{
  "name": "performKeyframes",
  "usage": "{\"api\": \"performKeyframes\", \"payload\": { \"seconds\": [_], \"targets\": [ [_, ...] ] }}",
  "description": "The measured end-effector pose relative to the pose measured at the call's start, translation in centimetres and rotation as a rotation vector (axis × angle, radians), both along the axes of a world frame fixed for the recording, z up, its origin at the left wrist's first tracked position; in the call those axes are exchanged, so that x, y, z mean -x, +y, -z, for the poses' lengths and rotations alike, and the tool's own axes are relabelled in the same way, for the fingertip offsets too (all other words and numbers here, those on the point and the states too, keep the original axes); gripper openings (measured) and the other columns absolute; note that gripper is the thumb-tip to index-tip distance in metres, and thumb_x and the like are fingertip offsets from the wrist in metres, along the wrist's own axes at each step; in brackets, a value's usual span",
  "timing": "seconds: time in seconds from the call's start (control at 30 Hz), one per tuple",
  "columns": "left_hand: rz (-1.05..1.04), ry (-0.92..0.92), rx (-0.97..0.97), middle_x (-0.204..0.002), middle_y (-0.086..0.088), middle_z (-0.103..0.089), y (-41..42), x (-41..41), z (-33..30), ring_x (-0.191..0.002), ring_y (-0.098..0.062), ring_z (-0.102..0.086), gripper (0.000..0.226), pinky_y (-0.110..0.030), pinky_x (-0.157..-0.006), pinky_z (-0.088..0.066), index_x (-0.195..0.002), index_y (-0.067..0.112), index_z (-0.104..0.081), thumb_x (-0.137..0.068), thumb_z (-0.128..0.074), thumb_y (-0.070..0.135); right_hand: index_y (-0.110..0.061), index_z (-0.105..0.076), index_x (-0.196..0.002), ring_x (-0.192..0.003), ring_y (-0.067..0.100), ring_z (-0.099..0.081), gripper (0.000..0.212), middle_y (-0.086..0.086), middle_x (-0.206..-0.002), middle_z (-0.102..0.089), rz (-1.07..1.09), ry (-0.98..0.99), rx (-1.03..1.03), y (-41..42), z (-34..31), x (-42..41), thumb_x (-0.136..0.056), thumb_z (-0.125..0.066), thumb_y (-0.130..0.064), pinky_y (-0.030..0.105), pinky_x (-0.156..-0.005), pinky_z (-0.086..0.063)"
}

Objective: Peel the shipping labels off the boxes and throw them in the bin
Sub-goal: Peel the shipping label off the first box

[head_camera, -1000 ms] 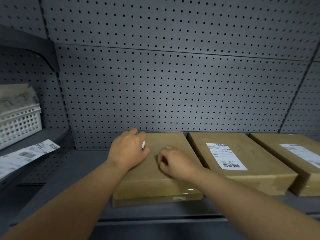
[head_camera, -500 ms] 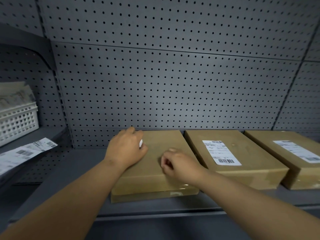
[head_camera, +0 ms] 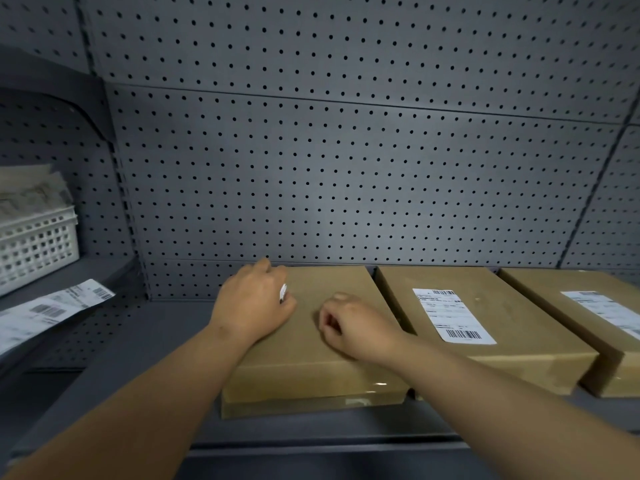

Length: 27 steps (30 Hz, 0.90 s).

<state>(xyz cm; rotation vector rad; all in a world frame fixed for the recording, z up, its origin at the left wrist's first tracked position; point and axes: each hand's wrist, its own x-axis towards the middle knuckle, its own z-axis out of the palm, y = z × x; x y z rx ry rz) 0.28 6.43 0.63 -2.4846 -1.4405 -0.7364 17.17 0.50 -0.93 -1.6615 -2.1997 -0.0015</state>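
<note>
Landmark: left box point(head_camera: 311, 344), brown cardboard, lying flat on the grey shelf point(head_camera: 145, 344) against the pegboard back wall point(head_camera: 346, 174). Its top face shows no label; a strip of clear tape shines along its front edge.

Left hand point(head_camera: 251, 306): resting on the far left part of the left box's top, fingers curled closed around a small white scrap of paper point(head_camera: 283, 292), only an edge of which shows between the fingers. Whether this scrap is a whole label cannot be told.

Right hand point(head_camera: 356, 327): resting on the top of the left box, just right of its middle, fingers bent under into a loose fist, fingertips on the cardboard. Nothing can be seen in its grip.

Middle box point(head_camera: 485, 320): just right of the left box, sides nearly touching. One white shipping label point(head_camera: 452, 315) with barcodes stuck flat on its top.

Right box point(head_camera: 595, 327): right of the middle box, cut off by the frame edge. One white label point(head_camera: 602, 311) on its top, partly out of view.

White basket point(head_camera: 34, 244): well to the left of the left box, on a higher side shelf, holding papers.

Loose label strip point(head_camera: 52, 311): left of the left box, below the basket, hanging over the side shelf's edge, barcodes showing.
</note>
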Motion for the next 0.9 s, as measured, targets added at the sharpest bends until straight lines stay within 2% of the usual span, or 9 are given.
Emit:
{"api": "performKeyframes", "payload": {
  "seconds": [0.07,0.13,0.2,0.3,0.4,0.47,0.6,0.73,0.9],
  "targets": [
    [0.000,-0.011,-0.004,-0.084,0.001,-0.043,0.2,0.2,0.1,-0.078,-0.019,-0.046,0.019,-0.029,-0.063,-0.037,-0.084,0.015,-0.049,-0.087,-0.047,0.033,-0.008,-0.064,-0.087,-0.084,0.017,-0.052,0.011,0.002,-0.089,-0.054,-0.063,-0.004,0.035,-0.3,-0.4,-1.3,-0.085,-0.054,-0.013,0.019,-0.078,-0.040],
    [-0.006,-0.011,-0.012,-0.084,0.001,-0.045,0.5,0.4,0.1,-0.078,-0.019,-0.048,0.018,-0.028,-0.062,-0.037,-0.083,0.015,-0.049,-0.087,-0.047,0.033,-0.008,-0.063,-0.086,-0.082,0.011,-0.046,0.009,-0.001,-0.086,-0.050,-0.011,-0.025,0.074,0.2,-1.0,-3.3,-0.085,-0.055,-0.011,0.010,-0.068,-0.030],
    [-0.008,-0.018,-0.015,-0.085,0.000,-0.048,0.7,0.7,0.1,-0.077,-0.019,-0.049,0.019,-0.028,-0.062,-0.038,-0.085,0.014,-0.052,-0.087,-0.047,0.033,-0.015,-0.058,-0.083,-0.088,0.015,-0.049,0.008,-0.002,-0.088,-0.049,0.110,-0.051,0.112,1.7,-1.3,-5.1,-0.086,-0.052,-0.011,0.012,-0.068,-0.026],
    [-0.007,-0.040,-0.017,-0.083,0.000,-0.048,0.9,1.1,0.0,-0.075,-0.019,-0.048,0.017,-0.028,-0.061,-0.037,-0.080,0.016,-0.047,-0.087,-0.048,0.031,-0.008,-0.058,-0.088,-0.105,0.028,-0.054,0.016,0.013,-0.099,-0.061,0.301,-0.055,0.124,5.0,-1.1,-5.5,-0.091,-0.043,-0.012,0.027,-0.081,-0.038],
    [-0.011,-0.036,-0.022,-0.081,0.001,-0.044,1.0,1.3,-0.1,-0.075,-0.018,-0.046,0.018,-0.028,-0.062,-0.035,-0.079,0.017,-0.043,-0.088,-0.047,0.032,-0.004,-0.059,-0.088,-0.105,0.032,-0.057,0.025,0.021,-0.109,-0.065,0.365,-0.055,0.098,7.1,-0.8,-3.8,-0.095,-0.037,-0.014,0.032,-0.087,-0.043],
    [-0.014,-0.036,-0.025,-0.080,0.001,-0.044,1.1,1.5,-0.3,-0.075,-0.018,-0.046,0.018,-0.028,-0.061,-0.035,-0.078,0.017,-0.042,-0.088,-0.047,0.032,-0.001,-0.062,-0.094,-0.105,0.032,-0.057,0.029,0.021,-0.107,-0.065,0.333,-0.051,0.075,7.7,-0.5,-2.1,-0.095,-0.037,-0.016,0.033,-0.088,-0.043],
    [0.010,-0.051,-0.028,-0.079,0.000,-0.046,1.0,1.9,-0.4,-0.073,-0.020,-0.048,0.018,-0.029,-0.059,-0.036,-0.077,0.016,-0.043,-0.085,-0.050,0.030,-0.001,-0.062,-0.097,-0.104,0.031,-0.054,0.024,0.018,-0.107,-0.061,0.176,-0.017,0.056,5.7,0.0,0.4,-0.092,-0.045,-0.016,0.033,-0.091,-0.041],
    [0.028,-0.051,-0.039,-0.077,0.000,-0.043,0.7,1.9,-0.8,-0.070,-0.020,-0.044,0.018,-0.028,-0.058,-0.033,-0.077,0.017,-0.041,-0.085,-0.050,0.030,-0.009,-0.063,-0.090,-0.096,0.024,-0.055,0.012,0.007,-0.096,-0.057,0.000,-0.001,0.044,1.9,0.0,0.0,-0.086,-0.052,-0.014,0.031,-0.090,-0.045],
    [0.063,-0.040,-0.049,-0.075,0.000,-0.040,-0.2,0.9,-1.2,-0.070,-0.021,-0.043,0.019,-0.028,-0.057,-0.031,-0.076,0.016,-0.041,-0.086,-0.050,0.030,-0.005,-0.063,-0.090,-0.083,0.011,-0.044,0.013,-0.003,-0.089,-0.046,0.035,-0.072,0.079,-2.1,-1.2,-2.5,-0.086,-0.052,-0.012,0.015,-0.074,-0.030]
  ]
}}
